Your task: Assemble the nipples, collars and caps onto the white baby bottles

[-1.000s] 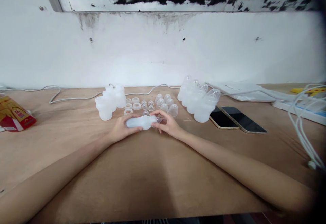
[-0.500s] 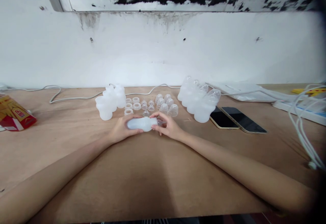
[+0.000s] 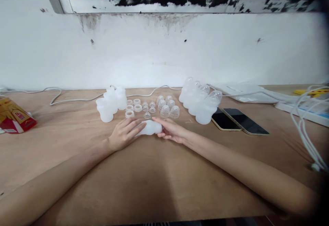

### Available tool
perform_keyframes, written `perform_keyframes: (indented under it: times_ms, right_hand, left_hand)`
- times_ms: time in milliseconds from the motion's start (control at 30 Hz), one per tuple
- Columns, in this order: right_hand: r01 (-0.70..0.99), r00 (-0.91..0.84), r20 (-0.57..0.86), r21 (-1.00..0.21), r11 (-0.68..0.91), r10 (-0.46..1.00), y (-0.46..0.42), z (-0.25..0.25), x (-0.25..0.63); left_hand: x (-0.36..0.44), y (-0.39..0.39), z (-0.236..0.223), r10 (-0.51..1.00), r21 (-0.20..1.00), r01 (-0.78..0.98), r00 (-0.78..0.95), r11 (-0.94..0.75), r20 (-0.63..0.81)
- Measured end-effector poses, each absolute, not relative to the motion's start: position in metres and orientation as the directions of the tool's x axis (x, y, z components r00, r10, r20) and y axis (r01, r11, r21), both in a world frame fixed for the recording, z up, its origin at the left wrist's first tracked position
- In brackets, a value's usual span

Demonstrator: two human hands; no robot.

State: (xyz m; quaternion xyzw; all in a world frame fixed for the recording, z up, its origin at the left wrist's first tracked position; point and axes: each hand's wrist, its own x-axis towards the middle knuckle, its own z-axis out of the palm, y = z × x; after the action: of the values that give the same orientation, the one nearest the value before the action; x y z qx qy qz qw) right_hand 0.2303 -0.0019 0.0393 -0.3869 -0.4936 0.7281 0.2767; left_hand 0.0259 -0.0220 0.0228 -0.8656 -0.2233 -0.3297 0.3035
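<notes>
A frosted white baby bottle (image 3: pixel 150 127) lies on its side just above the table, between both hands. My left hand (image 3: pixel 126 133) is closed over its left end, the back of the hand facing up. My right hand (image 3: pixel 172 130) holds the right end, with its fingers around that tip, so the teat there is hidden. Just beyond the hands are white collar rings (image 3: pixel 130 114), clear teats (image 3: pixel 147 114) and clear dome caps (image 3: pixel 174 111), several of each. Frosted bottles without caps (image 3: pixel 106 111) stand to their left. Capped bottles (image 3: pixel 204 111) stand to their right.
Two phones (image 3: pixel 245 121) lie right of the capped bottles. A red and yellow carton (image 3: pixel 16 116) is at the far left. White cables (image 3: pixel 304 130) and a plastic bag (image 3: pixel 246 94) lie at the right. A thin cable (image 3: pixel 77 99) runs along the wall.
My left hand has rolled over the bottle, so its fingers now lie across the top. My right hand has turned and its fingers now cover the teat, which was visible before.
</notes>
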Motion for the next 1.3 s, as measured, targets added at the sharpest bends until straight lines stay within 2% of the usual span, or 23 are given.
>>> perform_keyframes:
  times_ms: [133, 267, 367, 433, 500, 533, 567, 633, 667, 733, 800, 900, 1133, 1200, 1267, 1300]
  right_hand:
    - [-0.033, -0.535, -0.414, -0.861, -0.508, 0.736, -0.002, 0.046, 0.232]
    - [-0.025, -0.512, -0.466, -0.832, -0.555, 0.721, -0.005, 0.050, 0.231]
    - [0.012, -0.502, -0.457, -0.852, -0.523, 0.734, -0.008, 0.049, 0.230]
    - [0.076, -0.483, -0.386, -0.913, -0.402, 0.786, -0.010, 0.046, 0.230]
    - [0.199, -0.432, -0.197, -0.973, -0.120, 0.880, -0.010, 0.043, 0.232]
    - [0.281, -0.394, -0.043, -0.957, 0.075, 0.918, -0.009, 0.043, 0.234]
    - [0.375, -0.348, 0.133, -0.887, 0.268, 0.928, -0.006, 0.042, 0.238]
    - [0.569, -0.261, 0.478, -0.625, 0.534, 0.839, 0.005, 0.042, 0.249]
    - [0.659, -0.230, 0.599, -0.484, 0.576, 0.767, 0.011, 0.042, 0.256]
    - [0.800, -0.215, 0.716, -0.262, 0.540, 0.664, 0.024, 0.039, 0.270]
    - [0.888, -0.241, 0.702, -0.119, 0.445, 0.670, 0.034, 0.033, 0.280]
    - [0.948, -0.259, 0.594, 0.005, 0.319, 0.762, 0.038, 0.021, 0.286]
    - [0.986, -0.168, 0.407, 0.088, 0.144, 0.898, 0.020, 0.024, 0.271]
    - [0.980, -0.197, 0.363, 0.078, 0.181, 0.911, 0.011, 0.028, 0.265]
    - [0.942, -0.319, 0.330, 0.005, 0.336, 0.888, 0.003, 0.031, 0.259]
    - [0.891, -0.405, 0.325, -0.071, 0.449, 0.855, -0.001, 0.031, 0.256]
  left_hand:
    - [0.026, -0.025, 0.024, 0.191, -0.394, 0.591, 0.692, -0.704, 0.697]
    - [0.023, -0.028, 0.023, 0.255, -0.392, 0.620, 0.701, -0.680, 0.666]
    - [0.022, -0.027, 0.021, 0.357, -0.333, 0.661, 0.684, -0.672, 0.636]
    - [0.023, -0.026, 0.021, 0.392, -0.304, 0.686, 0.661, -0.662, 0.640]
    - [0.026, -0.026, 0.022, 0.376, -0.298, 0.700, 0.635, -0.649, 0.674]
    - [0.027, -0.026, 0.022, 0.371, -0.288, 0.708, 0.619, -0.645, 0.692]
    - [0.028, -0.026, 0.023, 0.382, -0.263, 0.720, 0.598, -0.642, 0.705]
    - [0.030, -0.026, 0.025, 0.455, -0.163, 0.756, 0.535, -0.633, 0.712]
    - [0.031, -0.025, 0.026, 0.504, -0.098, 0.776, 0.494, -0.624, 0.708]
    - [0.031, -0.024, 0.026, 0.589, 0.028, 0.802, 0.414, -0.596, 0.694]
    - [0.030, -0.022, 0.026, 0.654, 0.129, 0.816, 0.345, -0.563, 0.674]
    - [0.030, -0.020, 0.026, 0.729, 0.236, 0.825, 0.274, -0.513, 0.627]
    - [0.028, -0.017, 0.025, 0.801, 0.380, 0.806, 0.183, -0.455, 0.570]
    - [0.028, -0.016, 0.024, 0.805, 0.393, 0.801, 0.175, -0.451, 0.567]
    - [0.028, -0.015, 0.023, 0.802, 0.392, 0.797, 0.184, -0.461, 0.568]
    - [0.028, -0.015, 0.023, 0.800, 0.389, 0.795, 0.189, -0.465, 0.569]
